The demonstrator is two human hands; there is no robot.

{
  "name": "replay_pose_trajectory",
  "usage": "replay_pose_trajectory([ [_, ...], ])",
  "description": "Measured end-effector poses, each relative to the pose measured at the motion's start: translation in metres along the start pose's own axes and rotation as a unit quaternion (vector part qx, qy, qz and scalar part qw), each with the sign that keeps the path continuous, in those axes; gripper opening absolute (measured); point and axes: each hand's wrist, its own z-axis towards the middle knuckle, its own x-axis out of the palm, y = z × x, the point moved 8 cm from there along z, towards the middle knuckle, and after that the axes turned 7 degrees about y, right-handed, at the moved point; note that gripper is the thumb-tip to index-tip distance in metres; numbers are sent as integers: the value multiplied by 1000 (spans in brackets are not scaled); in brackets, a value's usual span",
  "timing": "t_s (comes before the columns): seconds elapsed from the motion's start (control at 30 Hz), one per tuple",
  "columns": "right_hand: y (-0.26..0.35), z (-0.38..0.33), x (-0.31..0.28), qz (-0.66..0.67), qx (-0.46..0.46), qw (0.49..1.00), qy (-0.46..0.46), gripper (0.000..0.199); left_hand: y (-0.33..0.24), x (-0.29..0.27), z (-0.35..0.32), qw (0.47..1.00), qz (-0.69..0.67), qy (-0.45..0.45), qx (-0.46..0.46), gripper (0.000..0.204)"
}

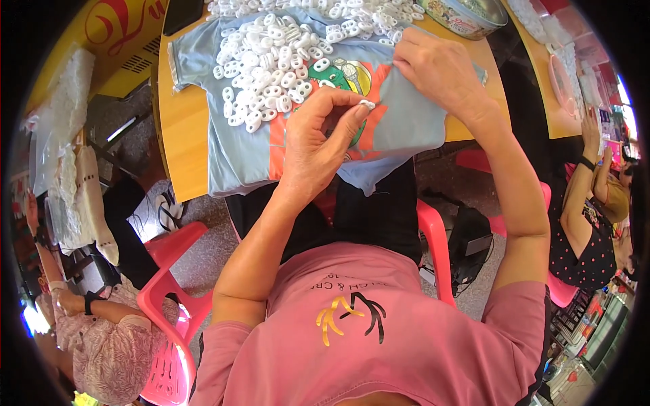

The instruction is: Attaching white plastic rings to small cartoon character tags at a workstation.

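Holding, left hand [315,139]: one small white piece [367,104], oval, pinched b/w thumb & forefinger. Pos.: above printed front of a light blue shirt [413,128] spread on the table [186,122]. Long axis: approx. left-right, tho' too small & part-hidden to be sure.

Right hand [440,74]: apart from left hand, w/ fingertips bunched over the shirt's far right part. Can't tell if anything's b/w them.

Key relation (judged): white piece lies near & left of right fingertips, w/ a clear gap; any meeting of the two would run along that slant line. Left hand has the piece; right hand is the free-er side, pos. unconfirmed.

Loose pile [261,71]: same type, two-holed, qty. many, on shirt, left & far of held piece; spread runs approx. far-near. Left hand's the nearer, knuckles just beside pile's near right edge.

Second pile [318,8]: same type, far end of table.

Tin [460,24]: round, far right, nr. right hand, contents n/a (unclear).
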Motion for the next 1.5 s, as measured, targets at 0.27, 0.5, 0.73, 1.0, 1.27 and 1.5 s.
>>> replay_pose_trajectory([
  [0.27, -3, -13, -2, 34, 10, 999, -39, 9, 4, -1, 0, 1000, 19, 9, -11, 9],
  [0.5, -10, -21, -1, 128, 72, 988, 42, 13, 5, -2, 1, 1000, 16, 9, 8, 10],
  [0.73, -25, -15, 9, 157, 125, 972, 126, 13, 3, -1, 1, 1000, 26, 16, 9, 10],
  [1.0, -10, -11, -1, 113, 73, 984, 114, 14, 4, -3, -1, 1000, 9, 10, 1, 12],
  [1.27, -23, -37, 7, 680, 222, 698, -7, 25, 1, -3, -2, 1000, 5, 2, -15, 12],
  [1.5, -8, -42, 27, 786, 184, 590, -15, 37, -1, -2, -2, 1000, 0, 6, -28, 12],
])
